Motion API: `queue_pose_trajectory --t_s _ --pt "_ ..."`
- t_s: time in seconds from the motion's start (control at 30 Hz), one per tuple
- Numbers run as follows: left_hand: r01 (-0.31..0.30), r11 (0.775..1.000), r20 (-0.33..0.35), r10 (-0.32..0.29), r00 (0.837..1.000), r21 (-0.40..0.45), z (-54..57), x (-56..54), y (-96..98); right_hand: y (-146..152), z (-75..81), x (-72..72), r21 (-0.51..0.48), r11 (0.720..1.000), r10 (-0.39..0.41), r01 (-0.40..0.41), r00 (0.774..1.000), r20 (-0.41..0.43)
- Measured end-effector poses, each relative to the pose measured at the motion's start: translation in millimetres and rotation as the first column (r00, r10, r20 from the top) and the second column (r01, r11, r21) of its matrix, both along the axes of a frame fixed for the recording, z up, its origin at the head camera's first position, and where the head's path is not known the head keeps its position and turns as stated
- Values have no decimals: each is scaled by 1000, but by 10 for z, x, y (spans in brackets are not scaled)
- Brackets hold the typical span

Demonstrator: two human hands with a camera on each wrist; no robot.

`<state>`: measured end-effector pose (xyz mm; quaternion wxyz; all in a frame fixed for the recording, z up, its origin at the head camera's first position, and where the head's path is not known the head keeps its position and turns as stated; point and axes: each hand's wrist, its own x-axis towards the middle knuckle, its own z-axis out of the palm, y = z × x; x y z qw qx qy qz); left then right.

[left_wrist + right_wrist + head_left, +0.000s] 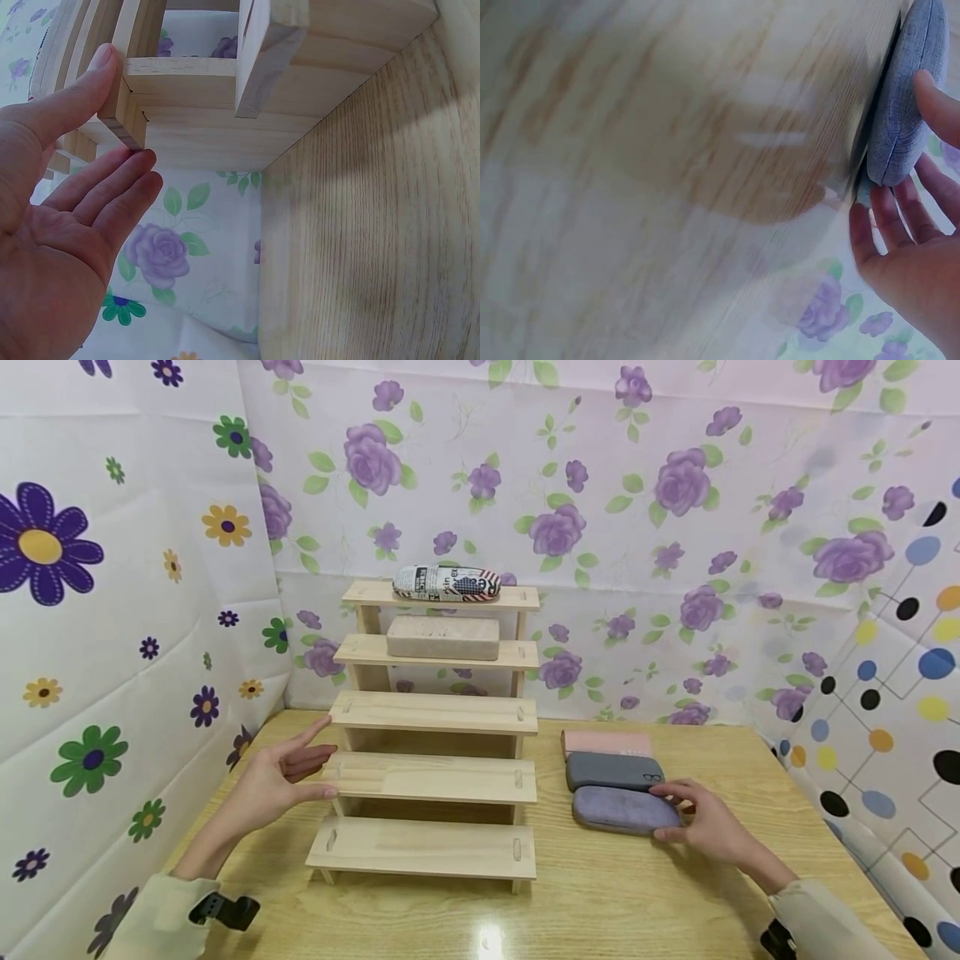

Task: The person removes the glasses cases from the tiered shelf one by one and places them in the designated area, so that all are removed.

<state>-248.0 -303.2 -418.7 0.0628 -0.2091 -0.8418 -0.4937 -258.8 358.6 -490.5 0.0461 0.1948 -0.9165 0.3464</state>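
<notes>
A stepped wooden rack (420,847) with several tiers stands on the table. My left hand (273,777) is at the rack's left side, fingers extended; in the left wrist view its thumb (101,64) lies against the end of a plank (124,112). At the right, my right hand (708,818) grips the right end of a purple-blue glasses case (622,810). The right wrist view has the thumb on one face of this fabric case (907,97) and the fingers around its end. Behind it lie a dark grey glasses case (611,771) and a pink case (607,743).
A newspaper-print case (446,583) sits on the rack's top tier, and a beige case (442,639) on the tier below. The wooden table (600,893) meets flowered cloth (675,568) at the back and dotted cloth (907,735) at the right.
</notes>
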Motion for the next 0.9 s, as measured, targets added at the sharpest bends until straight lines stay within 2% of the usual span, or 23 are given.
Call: queue_pose_trajectory --t_s 0.9 --pt "-3 1000 -2 3 1000 3 -3 6 -2 8 -53 -66 1 1000 -9 9 1000 -27"
